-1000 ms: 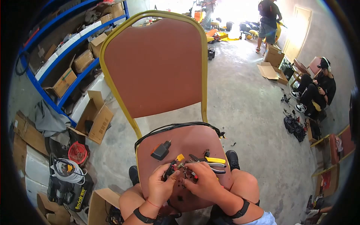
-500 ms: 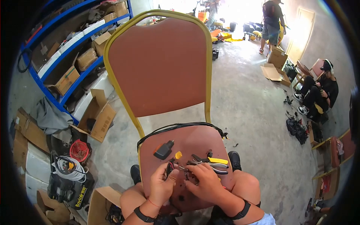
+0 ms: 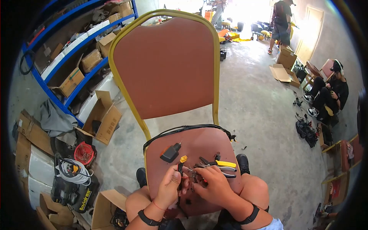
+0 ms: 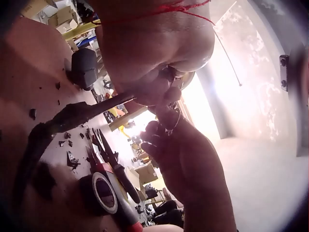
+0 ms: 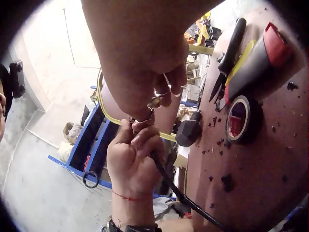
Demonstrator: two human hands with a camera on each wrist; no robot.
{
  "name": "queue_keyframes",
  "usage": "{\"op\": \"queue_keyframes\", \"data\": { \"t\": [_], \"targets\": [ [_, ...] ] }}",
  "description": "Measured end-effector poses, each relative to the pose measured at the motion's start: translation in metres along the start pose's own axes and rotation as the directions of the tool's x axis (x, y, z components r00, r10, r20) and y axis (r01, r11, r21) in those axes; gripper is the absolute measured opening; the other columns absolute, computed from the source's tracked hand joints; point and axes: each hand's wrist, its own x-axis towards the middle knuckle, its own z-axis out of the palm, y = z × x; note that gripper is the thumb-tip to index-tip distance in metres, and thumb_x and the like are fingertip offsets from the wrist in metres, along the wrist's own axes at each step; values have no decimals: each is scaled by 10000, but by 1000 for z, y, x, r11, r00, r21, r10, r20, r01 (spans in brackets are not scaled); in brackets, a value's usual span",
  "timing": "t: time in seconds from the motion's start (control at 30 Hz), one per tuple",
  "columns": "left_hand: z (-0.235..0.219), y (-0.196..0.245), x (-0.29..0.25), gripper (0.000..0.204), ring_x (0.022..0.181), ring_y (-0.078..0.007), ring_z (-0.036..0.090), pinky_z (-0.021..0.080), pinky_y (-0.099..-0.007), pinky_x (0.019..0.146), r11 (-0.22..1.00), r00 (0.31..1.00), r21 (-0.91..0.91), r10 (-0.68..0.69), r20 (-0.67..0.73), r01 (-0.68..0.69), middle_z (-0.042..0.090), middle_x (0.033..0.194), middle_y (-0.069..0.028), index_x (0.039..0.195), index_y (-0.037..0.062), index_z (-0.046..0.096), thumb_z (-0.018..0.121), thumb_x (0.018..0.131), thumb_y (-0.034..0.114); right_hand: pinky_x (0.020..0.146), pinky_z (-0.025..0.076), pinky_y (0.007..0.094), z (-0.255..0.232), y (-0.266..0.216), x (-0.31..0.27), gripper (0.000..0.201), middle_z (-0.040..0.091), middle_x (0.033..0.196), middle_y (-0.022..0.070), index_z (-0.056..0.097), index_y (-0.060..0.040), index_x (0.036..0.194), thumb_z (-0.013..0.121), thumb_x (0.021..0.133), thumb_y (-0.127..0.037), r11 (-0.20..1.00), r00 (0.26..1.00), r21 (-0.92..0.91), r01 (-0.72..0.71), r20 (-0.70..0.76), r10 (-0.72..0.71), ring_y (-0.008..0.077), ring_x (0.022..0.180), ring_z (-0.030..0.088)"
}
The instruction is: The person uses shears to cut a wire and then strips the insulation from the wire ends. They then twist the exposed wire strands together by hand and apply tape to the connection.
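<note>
In the head view my left hand [image 3: 167, 188] grips a black cable whose yellow connector [image 3: 183, 158] points up above the fingers. From that hand the cable [image 5: 166, 179] trails down over the seat in the right wrist view. My right hand [image 3: 212, 185] is close beside it, fingers bent, pinching a small shiny metal piece [image 5: 157, 100] at the left fingertips; its kind cannot be told. Beyond the right hand lie yellow-handled pliers [image 3: 225, 163]. A black-and-orange lamp-like part [image 3: 170, 152] lies further left. A roll of black tape [image 5: 244, 120] lies on the seat.
The work rests on a reddish-brown chair seat [image 3: 199, 138], with a bundle of black cable [image 3: 180, 128] along its back edge. Dark scraps [image 5: 227, 182] are scattered there. Blue shelving [image 3: 73, 100] and an open carton [image 3: 108, 121] stand left; a seated person [image 3: 331, 94] is at right.
My left hand has turned so the yellow connector stands more upright and its cable hangs below. The right hand stays close beside it. A standing person in the background has turned slightly.
</note>
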Motion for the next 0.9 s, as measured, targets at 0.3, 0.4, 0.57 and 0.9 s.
{"op": "queue_keyframes", "data": {
  "t": [0.3,0.4,0.57,0.9],
  "targets": [
    [-4,-2,2,399,566,-65,391,334,-188,486,998,998,-45,-40,39,42,467,738,-12,1138,53,520,403,1040,422,801,470,396,1,4,-1,413,615,887,95,619,-47,1122,736,749,-183,999,999,-15,37,-34,-38,299,885,575],
    [-2,2,1,402,566,-63,372,329,-189,481,997,998,-47,-57,40,59,451,727,-11,1124,46,522,393,1044,418,795,469,395,1,3,-2,409,616,881,95,619,-50,1122,737,754,-187,999,999,-16,35,-22,-35,297,879,574],
    [-3,0,2,403,570,-62,373,324,-189,475,997,997,-51,-63,44,65,443,721,-8,1102,39,531,385,1048,410,782,470,394,3,6,-3,398,614,862,97,616,-52,1115,732,759,-186,999,999,-11,39,2,-39,301,865,576],
    [-6,2,1,402,620,-63,384,317,-189,490,985,985,-56,-157,68,161,463,751,-2,1113,42,545,421,1035,416,779,471,396,3,5,-3,407,619,868,102,619,-57,1114,733,743,-182,999,999,-41,36,2,-36,309,863,578]
  ]
}}
